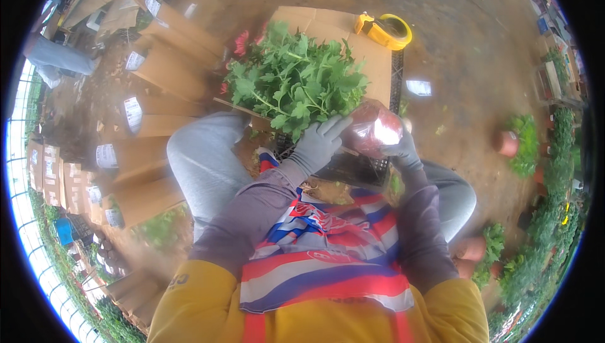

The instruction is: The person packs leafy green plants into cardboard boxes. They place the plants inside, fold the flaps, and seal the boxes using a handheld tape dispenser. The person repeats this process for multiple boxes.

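A potted plant lies on its side in front of me. Its leafy green top (296, 81) points left, and its reddish-brown pot (373, 130) is under shiny clear plastic. My right hand (403, 151), in a grey glove, is closed on the right end of the pot. My left hand (319, 143), also gloved, has its fingers laid along the pot's left edge where the leaves begin. Several dark pink flowers (242, 43) show at the far left of the foliage. A sheet of cardboard (372, 69) lies beneath on a black plastic crate (359, 171).
A yellow tape dispenser (392, 32) rests on the cardboard's far right corner. Long cardboard boxes (179, 59) with white labels lie on the left. Potted plants (507, 143) stand on the right. Another person's leg (60, 56) shows at far left.
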A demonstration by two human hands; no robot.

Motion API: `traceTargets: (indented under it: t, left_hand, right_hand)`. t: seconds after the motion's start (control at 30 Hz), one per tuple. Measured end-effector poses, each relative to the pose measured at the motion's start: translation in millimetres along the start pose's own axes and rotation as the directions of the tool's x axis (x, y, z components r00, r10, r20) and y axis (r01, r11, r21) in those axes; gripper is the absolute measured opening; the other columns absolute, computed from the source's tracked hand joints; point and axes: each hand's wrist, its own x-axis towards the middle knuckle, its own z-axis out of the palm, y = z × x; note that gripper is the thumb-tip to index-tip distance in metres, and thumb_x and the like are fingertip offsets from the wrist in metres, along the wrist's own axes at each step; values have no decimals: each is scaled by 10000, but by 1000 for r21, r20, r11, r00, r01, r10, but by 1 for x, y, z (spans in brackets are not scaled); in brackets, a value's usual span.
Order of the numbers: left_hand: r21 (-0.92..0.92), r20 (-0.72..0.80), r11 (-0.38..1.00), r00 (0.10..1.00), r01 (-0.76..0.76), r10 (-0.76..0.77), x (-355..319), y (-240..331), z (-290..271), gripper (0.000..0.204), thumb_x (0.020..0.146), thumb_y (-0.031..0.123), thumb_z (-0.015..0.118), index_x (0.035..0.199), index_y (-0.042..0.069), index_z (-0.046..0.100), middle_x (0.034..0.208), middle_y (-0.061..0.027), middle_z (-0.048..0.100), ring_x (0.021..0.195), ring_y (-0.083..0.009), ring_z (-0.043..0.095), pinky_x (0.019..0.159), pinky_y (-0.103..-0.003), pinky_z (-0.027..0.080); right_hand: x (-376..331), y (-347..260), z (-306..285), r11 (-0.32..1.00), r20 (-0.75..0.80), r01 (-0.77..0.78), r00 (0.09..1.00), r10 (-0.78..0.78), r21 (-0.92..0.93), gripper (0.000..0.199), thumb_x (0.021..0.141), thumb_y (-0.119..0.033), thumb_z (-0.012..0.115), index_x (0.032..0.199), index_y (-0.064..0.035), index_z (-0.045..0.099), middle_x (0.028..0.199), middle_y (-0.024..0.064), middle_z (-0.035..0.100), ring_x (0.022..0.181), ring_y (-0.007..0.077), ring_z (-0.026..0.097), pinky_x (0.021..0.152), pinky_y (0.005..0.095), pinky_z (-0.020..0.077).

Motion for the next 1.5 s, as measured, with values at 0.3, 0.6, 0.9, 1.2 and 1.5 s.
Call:
traceTargets:
  t: [0.3,0.6,0.9,1.2,1.5]
  left_hand:
    - [-94,-3,992,997,79,-80,-7,5,2,462,882,87,553,1340,39,579,1334,-88,605,1059,-288,612,904,-397,501]
    - [-3,74,989,986,148,-148,15,9,-21,219,817,150,627,990,28,683,1263,-70,646,1035,-275,619,872,-403,510]
    - [-213,283,919,921,332,-268,101,-37,-35,309,735,211,689,992,50,747,947,-210,711,859,-388,679,749,-481,533]
    - [25,169,965,950,262,-263,122,-26,-37,310,871,249,608,1104,73,711,1246,-123,663,1174,-328,603,991,-470,464]
    - [436,28,900,1000,-9,-4,70,-32,13,610,887,164,508,1476,21,438,1559,-151,407,1443,-340,367,1186,-534,244]
  right_hand:
    - [-3,-31,14,991,115,-72,990,85,-116,955,549,99,805,1426,-26,450,1284,85,587,1163,229,590,988,356,505]
    - [24,-12,-24,912,-2,-204,976,218,-356,680,839,-25,736,1463,-6,469,1314,133,595,1073,162,619,835,307,537]
    - [32,-41,33,774,-68,92,983,-173,-627,697,818,-28,774,1438,60,468,1449,150,470,1249,198,528,940,285,505]
    - [89,-29,20,587,-135,6,971,-197,-809,594,833,-146,770,1358,53,575,1327,160,594,1203,231,578,1013,321,465]
    - [75,-57,33,904,-239,-159,969,66,-398,711,844,-84,764,1461,39,431,1373,170,559,1209,240,575,1021,335,473]
